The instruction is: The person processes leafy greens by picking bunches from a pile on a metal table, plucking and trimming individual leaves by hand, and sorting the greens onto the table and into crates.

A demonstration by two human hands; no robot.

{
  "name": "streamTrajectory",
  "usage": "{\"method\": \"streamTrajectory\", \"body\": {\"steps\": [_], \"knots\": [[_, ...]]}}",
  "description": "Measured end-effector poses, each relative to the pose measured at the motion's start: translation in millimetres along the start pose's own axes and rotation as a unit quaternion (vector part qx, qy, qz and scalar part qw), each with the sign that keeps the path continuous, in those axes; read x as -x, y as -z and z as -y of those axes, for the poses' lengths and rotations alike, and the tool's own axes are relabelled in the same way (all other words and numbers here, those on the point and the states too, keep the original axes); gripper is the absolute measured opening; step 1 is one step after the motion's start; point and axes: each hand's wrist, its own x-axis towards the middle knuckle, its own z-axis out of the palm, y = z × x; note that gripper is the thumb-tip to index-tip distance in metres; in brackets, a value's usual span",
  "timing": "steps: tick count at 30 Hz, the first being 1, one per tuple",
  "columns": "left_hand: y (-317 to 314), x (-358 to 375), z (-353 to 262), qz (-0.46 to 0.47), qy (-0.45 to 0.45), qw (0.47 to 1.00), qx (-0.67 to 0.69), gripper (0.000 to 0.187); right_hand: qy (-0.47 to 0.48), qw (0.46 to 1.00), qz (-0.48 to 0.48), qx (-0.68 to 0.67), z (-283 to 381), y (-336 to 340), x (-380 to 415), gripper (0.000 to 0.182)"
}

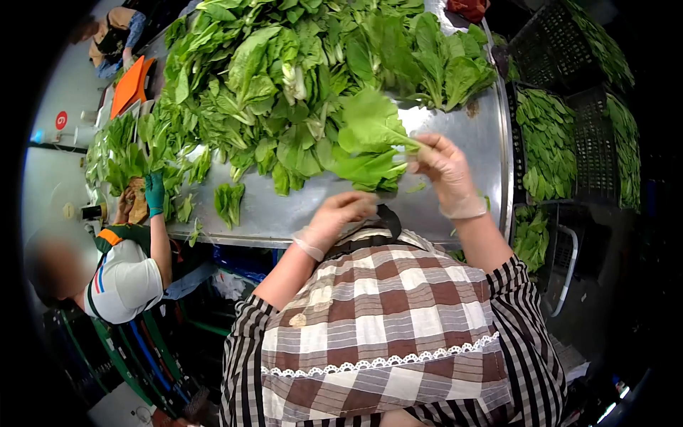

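Note:
My right hand [442,169], in a clear thin glove, pinches the stems of a few green leaves [373,128]. The leaves point left over the metal table and are slightly blurred. Close to my apron's waist, my left hand [346,213], also gloved, has its fingers pressed together. Whatever it may hold is hidden. A large pile of leafy greens [270,92] covers the table [274,213] beyond both hands. One small bunch of greens [228,204] lies apart from the pile, left of my left hand.
At right, black crates [544,142] hold stacked leaves beside the table edge. To the left, a co-worker [128,274] with a green glove [154,193] handles greens. Another person [114,39] stands at the far left, near an orange board [129,87].

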Motion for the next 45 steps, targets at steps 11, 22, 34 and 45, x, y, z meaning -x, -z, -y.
{"method": "streamTrajectory", "body": {"steps": [11,22,34,45], "knots": [[11.0,-4.6,13.4,-0.037,-0.160,0.975,0.151,0.032,-0.184,0.969,0.155,-0.047,-78.6,-30.8,13.1,0.030],[11.9,-1.5,24.4,-0.110,-0.160,0.976,0.101,0.025,-0.046,0.973,0.142,0.177,-102.0,-35.9,17.5,0.021],[3.6,-0.9,22.3,-0.095,-0.112,0.979,0.143,0.040,-0.100,0.969,0.188,0.129,-115.6,-12.9,12.7,0.017],[7.8,-3.1,16.9,-0.140,-0.149,0.960,0.192,0.025,0.052,0.965,-0.059,0.252,-90.4,32.9,-22.2,0.021]]}}
